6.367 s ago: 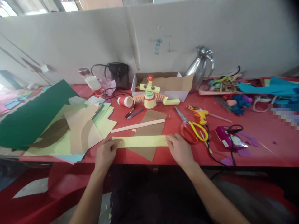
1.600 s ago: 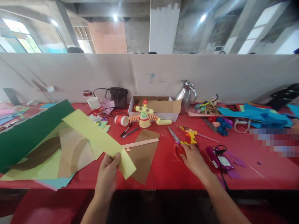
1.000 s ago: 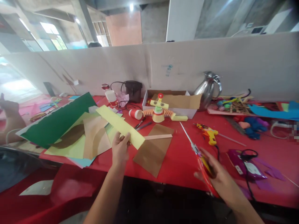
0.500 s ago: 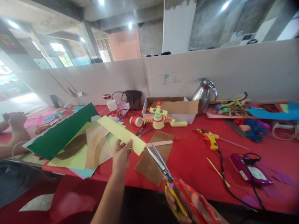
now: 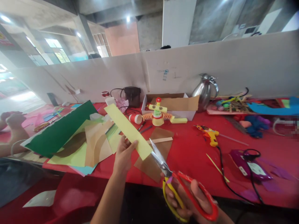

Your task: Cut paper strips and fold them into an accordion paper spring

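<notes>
My left hand [image 5: 124, 153] pinches a long yellow paper strip [image 5: 127, 130] near its lower end and holds it up slanted above the red table [image 5: 196, 158]. My right hand [image 5: 187, 202] grips red-and-yellow scissors [image 5: 177, 186] by the handles. Their blades are open and the tips reach the strip's lower right end. A brown paper sheet [image 5: 155, 155] lies on the table under both.
A pile of green, yellow and tan paper sheets [image 5: 74, 140] lies to the left. A paper robot figure [image 5: 158, 113] stands before a cardboard box [image 5: 171, 104]. A yellow glue gun [image 5: 209, 135], a metal jug [image 5: 205, 90] and another person's hand [image 5: 11, 124] at far left are in view.
My right hand picked the scissors off the table and brought them to the strip's end with the blades open. My left hand lifted the strip off the table and tilted it steeper.
</notes>
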Motion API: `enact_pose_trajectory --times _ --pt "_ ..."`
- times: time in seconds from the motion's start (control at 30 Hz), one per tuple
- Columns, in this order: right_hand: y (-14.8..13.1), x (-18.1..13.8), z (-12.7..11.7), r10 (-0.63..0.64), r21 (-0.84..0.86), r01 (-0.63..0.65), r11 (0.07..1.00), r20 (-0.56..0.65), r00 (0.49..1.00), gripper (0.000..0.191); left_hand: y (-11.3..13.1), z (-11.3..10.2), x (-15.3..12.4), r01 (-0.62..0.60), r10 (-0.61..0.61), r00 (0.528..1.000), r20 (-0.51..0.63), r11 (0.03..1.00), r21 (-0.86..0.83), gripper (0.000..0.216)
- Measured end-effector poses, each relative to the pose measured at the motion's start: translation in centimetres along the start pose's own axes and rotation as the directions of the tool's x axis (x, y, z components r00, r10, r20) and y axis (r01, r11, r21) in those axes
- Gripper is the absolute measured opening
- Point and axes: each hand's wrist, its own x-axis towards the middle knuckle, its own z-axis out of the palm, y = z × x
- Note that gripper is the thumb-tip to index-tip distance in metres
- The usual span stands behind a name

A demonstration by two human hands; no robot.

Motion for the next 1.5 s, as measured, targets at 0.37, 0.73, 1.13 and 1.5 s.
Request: enact_pose_trajectory --times 0.37,0.73,1.13,1.5 --pt "-0.1 0.1 0.3 0.012 0.089 -0.013 0.996 0.012 1.0 0.081 1.1 0.4 -1.4 0.035 -0.034 0.99 0.137 0.999 -0.008 0.059" --pt "-0.2 -0.9 -0.2 0.08 0.14 -0.081 0.987 0.014 0.997 0.075 1.8 -0.3 -1.3 0.039 -0.048 0.986 0.162 0.997 0.064 0.06" --pt "-1.4 -2.5 -0.4 0.087 -0.073 -0.087 0.994 -0.002 0.996 0.084 1.8 -1.2 -1.0 0.045 -0.055 0.993 0.103 0.994 0.095 0.053" --pt "0.3 -2.0 -1.1 0.146 0.002 -0.146 0.989 0.047 0.988 0.076 0.5 -1.9 -0.8 0.125 -0.124 0.992 -0.037 0.992 0.012 0.049"
